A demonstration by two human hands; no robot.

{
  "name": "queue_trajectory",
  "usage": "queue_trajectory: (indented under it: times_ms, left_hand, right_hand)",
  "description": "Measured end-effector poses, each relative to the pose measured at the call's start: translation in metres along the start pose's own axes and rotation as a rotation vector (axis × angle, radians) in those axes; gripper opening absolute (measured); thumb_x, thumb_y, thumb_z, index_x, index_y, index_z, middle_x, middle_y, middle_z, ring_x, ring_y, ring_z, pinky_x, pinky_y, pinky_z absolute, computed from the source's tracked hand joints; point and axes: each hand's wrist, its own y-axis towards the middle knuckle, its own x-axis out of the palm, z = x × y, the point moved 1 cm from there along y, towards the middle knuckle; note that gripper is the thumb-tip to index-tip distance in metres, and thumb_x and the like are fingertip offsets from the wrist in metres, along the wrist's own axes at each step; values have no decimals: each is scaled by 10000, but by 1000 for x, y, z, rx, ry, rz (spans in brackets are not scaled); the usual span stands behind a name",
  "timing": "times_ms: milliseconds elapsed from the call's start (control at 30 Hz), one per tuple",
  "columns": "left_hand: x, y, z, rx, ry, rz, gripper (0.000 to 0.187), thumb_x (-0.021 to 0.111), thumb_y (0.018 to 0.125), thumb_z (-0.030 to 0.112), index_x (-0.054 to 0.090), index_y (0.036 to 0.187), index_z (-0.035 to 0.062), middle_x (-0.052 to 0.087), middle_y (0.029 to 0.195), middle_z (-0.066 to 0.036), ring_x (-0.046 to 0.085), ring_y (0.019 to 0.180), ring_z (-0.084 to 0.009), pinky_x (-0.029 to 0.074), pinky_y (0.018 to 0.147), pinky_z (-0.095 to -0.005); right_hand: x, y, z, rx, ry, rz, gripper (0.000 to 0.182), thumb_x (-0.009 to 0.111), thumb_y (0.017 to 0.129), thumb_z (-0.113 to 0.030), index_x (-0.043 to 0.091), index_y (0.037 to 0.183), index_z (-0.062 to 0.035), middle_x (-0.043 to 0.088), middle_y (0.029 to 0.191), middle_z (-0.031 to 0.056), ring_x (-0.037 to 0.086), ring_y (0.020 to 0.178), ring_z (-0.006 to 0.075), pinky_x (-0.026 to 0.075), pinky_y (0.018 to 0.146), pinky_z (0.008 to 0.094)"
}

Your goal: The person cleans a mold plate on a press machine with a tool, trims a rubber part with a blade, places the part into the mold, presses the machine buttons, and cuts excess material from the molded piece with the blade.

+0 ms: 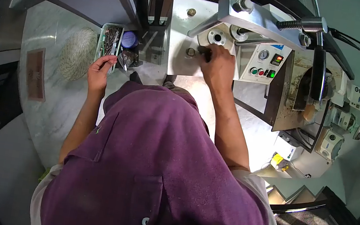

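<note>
My right hand point(219, 67) is over the white top of a press machine point(180, 32), fingers bent around a dark, blurred piece point(205, 53). Just left of those fingers, a small brass-coloured round part point(191, 52) sits on the machine top. Behind the hand is a round metal flange point(217, 37) with a dark centre hole. My left hand point(99, 73) is raised by the near edge of a tray point(101, 39) of small dark pieces, thumb and fingertips pinched together. A thin silvery strip point(114, 49) shows right at its fingertips; I cannot tell whether the pinch holds it.
A second brass-coloured part point(191, 12) stands at the machine's back left. The control panel point(265, 62) has buttons and a lit display. A heavy metal crossbar point(262, 20) and black-handled lever point(318, 74) overhang the right. Beside the tray are a purple-lidded jar point(129, 39) and a woven mat point(78, 53).
</note>
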Motion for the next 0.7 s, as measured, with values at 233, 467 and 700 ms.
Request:
queue_trajectory:
  times_ms: [233, 467, 700]
  left_hand:
    - [-7, 1, 2, 16, -17, 42, 167, 588, 920, 25, 673, 1051, -30, 688, 997, -67, 626, 941, -130, 466, 874, -256]
    - [-13, 0, 0, 9, 47, 40, 162, 614, 905, 43, 683, 1041, -11, 690, 995, -56, 620, 942, -125, 445, 884, -254]
    - [-20, -1, -1, -10, 30, 93, 160, 640, 886, 41, 687, 1034, 0, 689, 997, -46, 611, 947, -121, 441, 888, -252]
  right_hand:
    - [12, 4, 5, 28, -58, 91, 310, 728, 749, -219, 614, 982, -48, 661, 930, 148, 614, 880, 339, 441, 813, 448]
    - [31, -2, -1, -42, 213, -45, 384, 734, 758, -283, 595, 1045, -69, 634, 933, 122, 589, 925, 322, 431, 869, 438]
    - [25, 5, 15, -270, 96, -1, 360, 733, 779, -338, 644, 1006, -73, 635, 1022, 75, 587, 998, 282, 406, 942, 420]
